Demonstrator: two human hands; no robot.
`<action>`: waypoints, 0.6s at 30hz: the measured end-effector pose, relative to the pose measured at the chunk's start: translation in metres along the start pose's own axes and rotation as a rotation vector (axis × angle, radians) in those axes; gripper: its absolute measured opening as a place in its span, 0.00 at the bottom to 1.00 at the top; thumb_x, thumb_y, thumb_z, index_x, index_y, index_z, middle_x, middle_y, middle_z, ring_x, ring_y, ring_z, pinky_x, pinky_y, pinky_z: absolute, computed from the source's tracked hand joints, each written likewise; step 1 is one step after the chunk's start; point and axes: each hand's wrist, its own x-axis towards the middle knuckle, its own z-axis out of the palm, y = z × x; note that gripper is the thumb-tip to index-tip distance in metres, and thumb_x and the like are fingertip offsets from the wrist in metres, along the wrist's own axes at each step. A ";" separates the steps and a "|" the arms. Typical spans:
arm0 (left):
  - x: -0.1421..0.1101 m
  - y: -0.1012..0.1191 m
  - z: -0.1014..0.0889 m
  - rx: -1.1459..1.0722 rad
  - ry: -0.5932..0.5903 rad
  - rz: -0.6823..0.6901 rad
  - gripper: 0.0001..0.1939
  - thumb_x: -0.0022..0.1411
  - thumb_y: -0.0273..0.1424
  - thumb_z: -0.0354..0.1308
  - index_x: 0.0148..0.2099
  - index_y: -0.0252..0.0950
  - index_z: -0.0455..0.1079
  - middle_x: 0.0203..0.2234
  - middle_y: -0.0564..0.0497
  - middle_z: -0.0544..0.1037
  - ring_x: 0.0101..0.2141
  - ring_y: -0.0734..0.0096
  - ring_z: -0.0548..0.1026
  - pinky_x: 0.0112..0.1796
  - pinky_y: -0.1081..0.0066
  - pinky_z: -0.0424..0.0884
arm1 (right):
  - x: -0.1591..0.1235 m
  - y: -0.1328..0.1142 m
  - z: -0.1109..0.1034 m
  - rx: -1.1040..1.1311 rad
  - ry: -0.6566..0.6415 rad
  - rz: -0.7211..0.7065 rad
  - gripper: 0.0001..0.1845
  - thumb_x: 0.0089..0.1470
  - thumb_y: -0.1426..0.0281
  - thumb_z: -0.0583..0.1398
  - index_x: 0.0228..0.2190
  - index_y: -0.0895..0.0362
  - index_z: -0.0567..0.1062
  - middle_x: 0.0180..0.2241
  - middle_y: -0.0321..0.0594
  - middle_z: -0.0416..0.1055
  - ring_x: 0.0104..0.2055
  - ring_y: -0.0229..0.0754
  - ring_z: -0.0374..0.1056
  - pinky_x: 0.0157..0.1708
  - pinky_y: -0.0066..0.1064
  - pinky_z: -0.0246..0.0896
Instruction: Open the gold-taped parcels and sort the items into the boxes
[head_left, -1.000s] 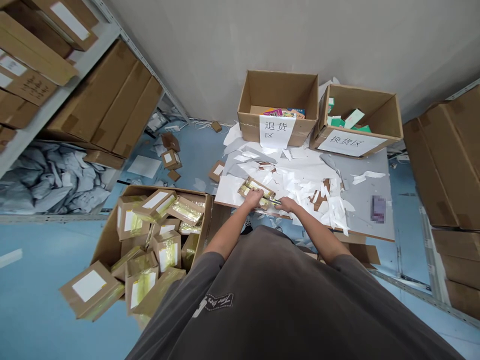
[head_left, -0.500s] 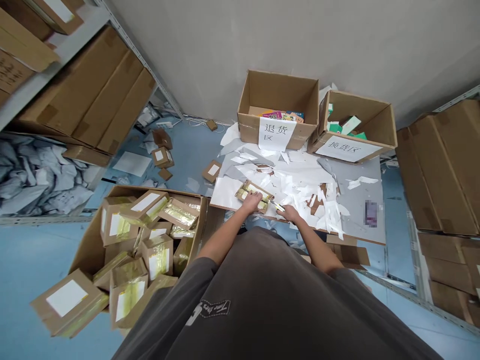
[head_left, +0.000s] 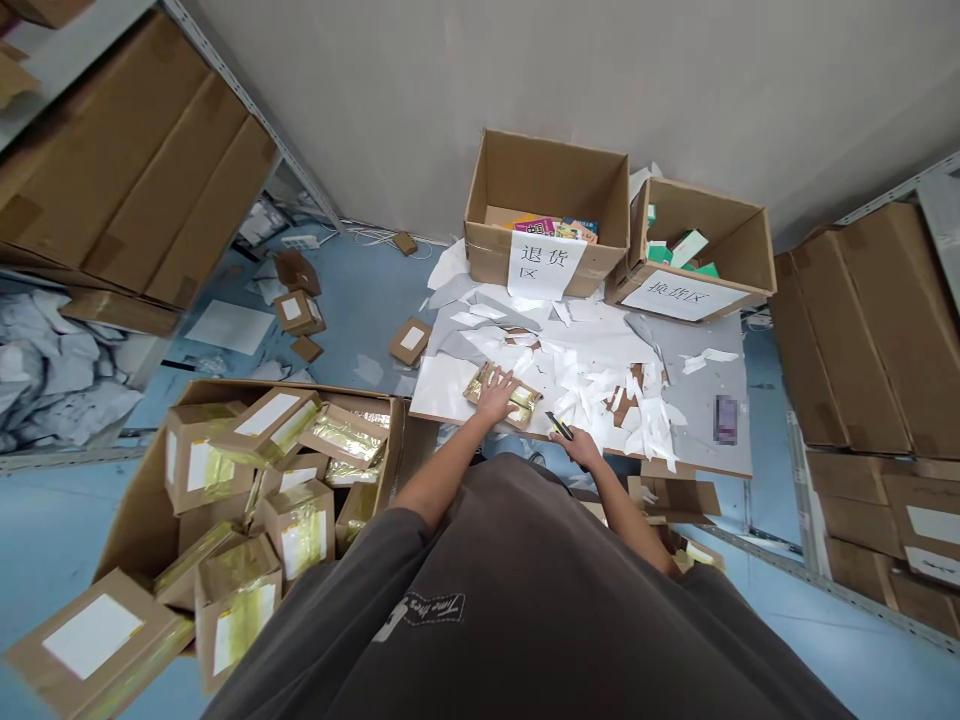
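Note:
My left hand (head_left: 496, 395) lies flat with fingers spread on a small brown parcel wrapped in yellow tape (head_left: 504, 394), which rests on the grey table (head_left: 705, 410). My right hand (head_left: 583, 444) is closed round a yellow and black utility knife (head_left: 559, 427), held at the table's near edge, just right of the parcel and clear of it. White paper scraps (head_left: 600, 385) cover the table round both hands.
Two open cardboard boxes with paper labels stand at the table's back, one (head_left: 546, 215) holding colourful items, the other (head_left: 701, 250) green ones. A large box of taped parcels (head_left: 285, 450) sits on the blue floor at my left. Stacked cartons fill shelves on both sides.
My right hand with the knife has drawn back from the parcel towards the table's near edge. My left hand has flattened on the parcel. The view has shifted slightly.

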 end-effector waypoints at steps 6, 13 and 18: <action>0.013 -0.010 0.004 0.067 -0.081 0.017 0.42 0.60 0.44 0.70 0.73 0.45 0.64 0.72 0.43 0.62 0.75 0.41 0.43 0.72 0.40 0.40 | -0.002 -0.019 0.008 -0.056 0.074 -0.076 0.30 0.76 0.53 0.41 0.45 0.52 0.79 0.42 0.42 0.81 0.45 0.46 0.77 0.43 0.29 0.65; 0.024 -0.003 0.010 0.061 -0.124 -0.025 0.43 0.60 0.39 0.70 0.74 0.39 0.62 0.73 0.37 0.60 0.75 0.36 0.38 0.71 0.37 0.42 | 0.001 -0.037 0.013 -0.264 0.169 -0.093 0.24 0.73 0.53 0.53 0.59 0.50 0.75 0.52 0.47 0.77 0.53 0.49 0.74 0.46 0.29 0.63; 0.016 -0.004 0.014 0.098 -0.064 0.069 0.39 0.67 0.37 0.64 0.76 0.37 0.58 0.74 0.35 0.57 0.76 0.39 0.41 0.70 0.36 0.43 | -0.004 -0.050 0.005 -0.395 0.167 -0.045 0.24 0.72 0.53 0.55 0.61 0.50 0.73 0.51 0.47 0.75 0.47 0.48 0.75 0.42 0.30 0.61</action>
